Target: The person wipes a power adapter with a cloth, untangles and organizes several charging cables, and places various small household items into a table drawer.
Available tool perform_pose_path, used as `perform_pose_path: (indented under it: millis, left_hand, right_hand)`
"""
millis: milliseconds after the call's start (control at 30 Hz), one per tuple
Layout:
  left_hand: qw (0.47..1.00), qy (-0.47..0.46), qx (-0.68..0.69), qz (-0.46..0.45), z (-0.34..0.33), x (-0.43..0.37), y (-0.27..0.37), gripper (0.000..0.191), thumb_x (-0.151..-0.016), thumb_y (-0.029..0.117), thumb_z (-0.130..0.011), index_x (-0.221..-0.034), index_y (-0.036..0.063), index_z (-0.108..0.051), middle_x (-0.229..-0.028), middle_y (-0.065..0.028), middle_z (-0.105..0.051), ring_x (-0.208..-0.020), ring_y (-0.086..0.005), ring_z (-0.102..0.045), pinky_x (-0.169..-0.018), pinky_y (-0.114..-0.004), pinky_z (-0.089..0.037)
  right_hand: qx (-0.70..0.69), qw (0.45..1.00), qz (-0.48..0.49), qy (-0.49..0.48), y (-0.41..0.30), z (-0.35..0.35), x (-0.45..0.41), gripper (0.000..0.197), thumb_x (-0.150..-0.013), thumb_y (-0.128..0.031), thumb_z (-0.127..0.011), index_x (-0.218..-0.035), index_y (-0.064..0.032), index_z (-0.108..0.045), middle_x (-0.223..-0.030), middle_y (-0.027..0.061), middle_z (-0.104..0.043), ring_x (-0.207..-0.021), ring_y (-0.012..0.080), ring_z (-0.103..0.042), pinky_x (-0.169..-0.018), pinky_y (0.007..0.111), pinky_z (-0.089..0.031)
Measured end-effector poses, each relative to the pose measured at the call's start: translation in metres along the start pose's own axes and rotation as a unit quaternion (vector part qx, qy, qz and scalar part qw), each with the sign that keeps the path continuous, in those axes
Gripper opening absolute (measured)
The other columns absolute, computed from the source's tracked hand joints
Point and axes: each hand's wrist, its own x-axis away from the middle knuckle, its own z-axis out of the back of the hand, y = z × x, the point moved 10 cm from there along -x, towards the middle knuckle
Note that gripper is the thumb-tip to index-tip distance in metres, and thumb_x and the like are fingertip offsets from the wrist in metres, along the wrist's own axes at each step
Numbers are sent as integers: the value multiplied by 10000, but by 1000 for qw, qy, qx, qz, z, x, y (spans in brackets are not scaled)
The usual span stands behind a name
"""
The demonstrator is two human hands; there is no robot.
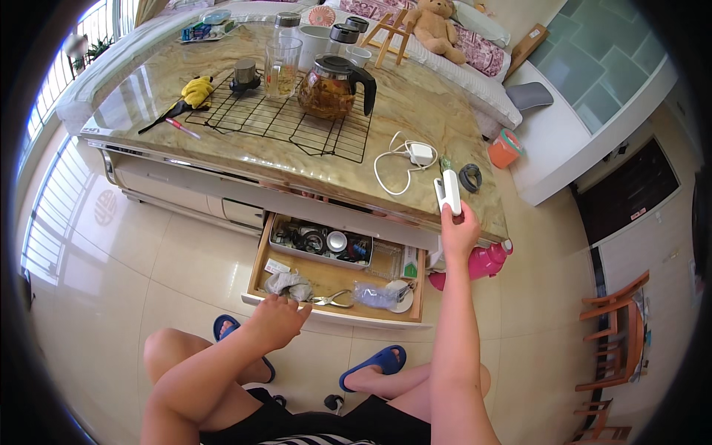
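Note:
My right hand (pixel 460 231) grips a white two-armed hinged clip (pixel 451 192) by its lower end, over the table's right front corner. Its arms stand apart, pointing away from me. Just beyond lie a dark ring-shaped band (pixel 470 177) and a small green item (pixel 445 163), partly hidden by the clip. My left hand (pixel 281 320) holds nothing visible, fingers loosely apart, at the front edge of the pulled-out drawer (pixel 361 316). Inside, near that hand, are a crumpled grey cloth (pixel 289 285), a pair of metal pliers or shears (pixel 332 299) and a clear plastic bag (pixel 372 295).
A grey bin (pixel 320 257) of cables and small parts sits deeper in the drawer. On the marble-patterned table (pixel 233 147), a glass teapot (pixel 329 92) and glass mug (pixel 282 72) stand on a black wire rack (pixel 278 125). A white charger (pixel 420 153) and pink bottle (pixel 485 262) are at right.

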Motion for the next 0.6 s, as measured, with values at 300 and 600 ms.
perform_pose_path:
  millis: [300,600]
  left_hand:
    - [998,-45,14,-36,-39,2,22,549,-782,254,-676,-1277,82,-514,-1028,-110,-624,-999,-268,-605,-913,-380,-445]
    - [996,-76,-2,-48,-43,18,28,505,-805,121,-577,-1300,60,-501,-1011,-111,-625,-974,-257,-611,-909,-353,-436]
  right_hand:
    - [-5,1000,17,-12,0,-29,-18,470,-754,-308,-758,-1084,-4,-619,-916,134,-633,-821,244,-595,-755,373,-459]
    - [-196,934,-84,-287,-10,-134,179,147,-869,-154,-644,-946,-30,-668,-887,63,-671,-785,130,-604,-713,263,-488]
